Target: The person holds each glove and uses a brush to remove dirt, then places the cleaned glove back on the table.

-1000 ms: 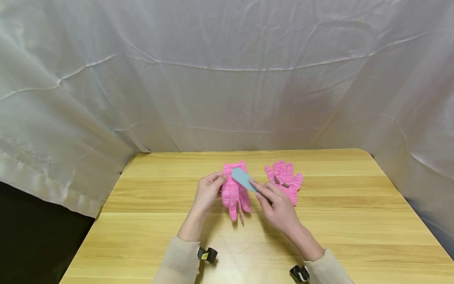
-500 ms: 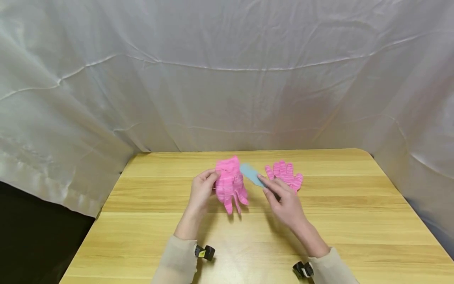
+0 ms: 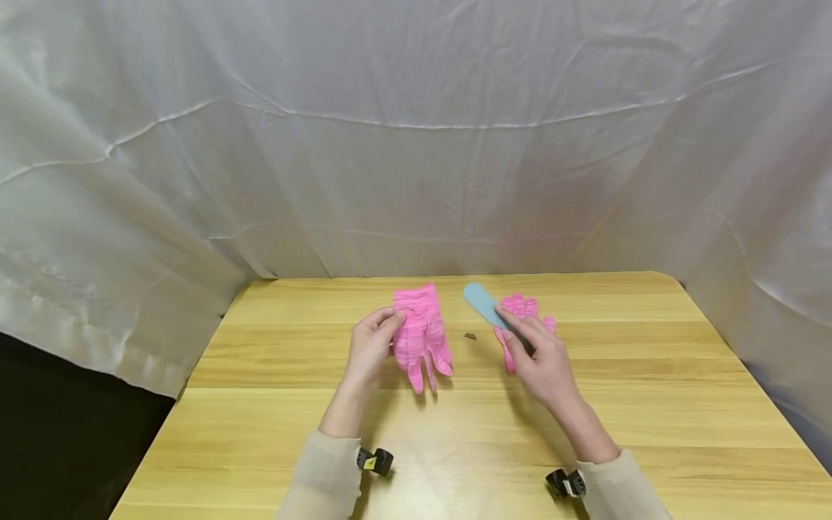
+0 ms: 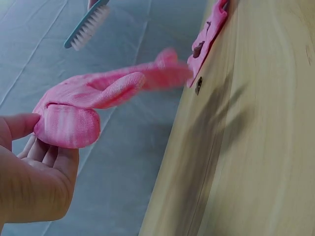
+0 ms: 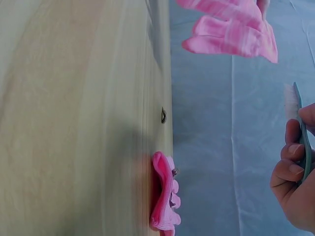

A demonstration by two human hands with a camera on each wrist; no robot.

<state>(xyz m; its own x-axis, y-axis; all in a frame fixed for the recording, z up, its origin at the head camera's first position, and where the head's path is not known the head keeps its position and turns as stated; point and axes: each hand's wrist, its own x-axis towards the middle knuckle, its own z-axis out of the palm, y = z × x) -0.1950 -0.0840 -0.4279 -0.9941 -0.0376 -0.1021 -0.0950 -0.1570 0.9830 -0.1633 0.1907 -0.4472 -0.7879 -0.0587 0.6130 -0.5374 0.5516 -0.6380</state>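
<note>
A pink knit glove point(image 3: 422, 336) hangs above the table, fingers downward, with my left hand point(image 3: 372, 348) pinching its edge near the cuff. In the left wrist view the thumb lies on one side of the glove point(image 4: 74, 120) and the fingers under it. My right hand point(image 3: 542, 361) grips a blue brush point(image 3: 482, 302) by its handle, apart from the held glove. White bristles point(image 4: 91, 29) show on the brush in the left wrist view. Partly hidden behind the right hand, a second pink glove point(image 3: 510, 359) lies on the table.
A small dark brown scrap point(image 3: 470, 336) lies on the wooden table point(image 3: 416, 462) between the gloves. Brown pieces point(image 4: 198, 49) sit on the second glove. A grey sheet point(image 3: 416, 180) hangs behind the table's far edge.
My right hand has drawn the brush away from the held glove, to the right. The held glove has shifted slightly left and up. The brown scrap now shows on the table between the gloves.
</note>
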